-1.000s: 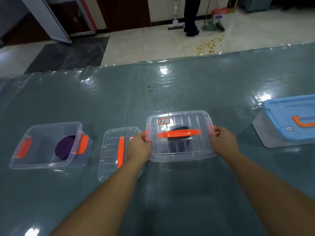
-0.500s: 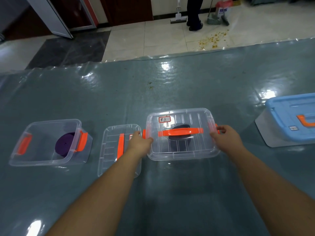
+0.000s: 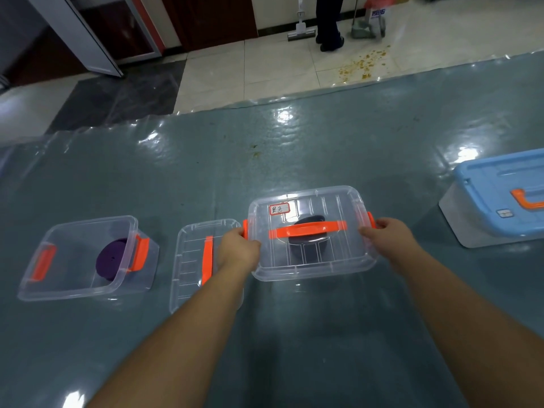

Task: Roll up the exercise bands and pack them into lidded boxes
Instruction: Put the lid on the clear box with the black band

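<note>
Over the last second little changes: my left hand point(image 3: 238, 248) and right hand point(image 3: 388, 235) stay at the two ends of the lidded box point(image 3: 312, 234) at frame centre, fingers curled on its orange latches point(image 3: 370, 219). The thumbs have shifted slightly along the lid edge. I judge the latches are being pressed home, so this box is close to packed. Both grips are clenched on the box ends; neither is released.

Count:
- Clear boxes: two. The lidded one holds one black band point(image 3: 307, 240), rolled. The open box point(image 3: 85, 257), at left of frame, holds one purple band point(image 3: 113, 260), rolled.
- Loose lids: one, the spare lid point(image 3: 194, 260), lying flat between the two boxes, partly under my left wrist.
- Blue box point(image 3: 500, 198): one, lidded, at the right edge.

The open box is not yet closed. All items rest on the surface point(image 3: 294, 334).
</note>
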`<state>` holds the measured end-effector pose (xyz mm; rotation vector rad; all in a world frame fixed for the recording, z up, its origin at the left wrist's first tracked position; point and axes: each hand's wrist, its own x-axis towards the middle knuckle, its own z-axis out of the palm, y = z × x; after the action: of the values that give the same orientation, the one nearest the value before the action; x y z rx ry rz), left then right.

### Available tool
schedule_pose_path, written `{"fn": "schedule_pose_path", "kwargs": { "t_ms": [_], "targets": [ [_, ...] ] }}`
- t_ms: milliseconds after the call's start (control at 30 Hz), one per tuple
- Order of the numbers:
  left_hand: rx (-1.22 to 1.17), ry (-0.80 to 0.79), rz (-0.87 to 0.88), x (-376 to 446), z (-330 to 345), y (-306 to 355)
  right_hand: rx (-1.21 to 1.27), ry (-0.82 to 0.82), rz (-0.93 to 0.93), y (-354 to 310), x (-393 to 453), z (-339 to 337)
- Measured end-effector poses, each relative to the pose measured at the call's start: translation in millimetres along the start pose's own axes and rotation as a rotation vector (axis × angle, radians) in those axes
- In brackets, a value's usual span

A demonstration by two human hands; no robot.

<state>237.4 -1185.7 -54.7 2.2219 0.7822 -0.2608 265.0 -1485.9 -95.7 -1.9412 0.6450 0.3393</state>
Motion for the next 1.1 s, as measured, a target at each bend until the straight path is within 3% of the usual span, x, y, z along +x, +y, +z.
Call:
{"fn": "schedule_pose_path", "kwargs": {
  "t_ms": [333,667,1000,1100],
  "targets": [
    [0.194,0.058,0.095,-4,3,3,0.030,-0.029,-0.014,-7,0,-2],
    [0.195,0.048,0.103,-6,3,3,-0.361,0.133,-0.215,-17,-15,14],
    [0.317,-0.160,0.154,-25,-8,2,-0.371,0.109,-0.249,-13,-18,11],
    [0.308,-0.141,0.207,-49,-18,-14,-0.371,0.091,-0.232,-12,-17,11]
  ]
}}
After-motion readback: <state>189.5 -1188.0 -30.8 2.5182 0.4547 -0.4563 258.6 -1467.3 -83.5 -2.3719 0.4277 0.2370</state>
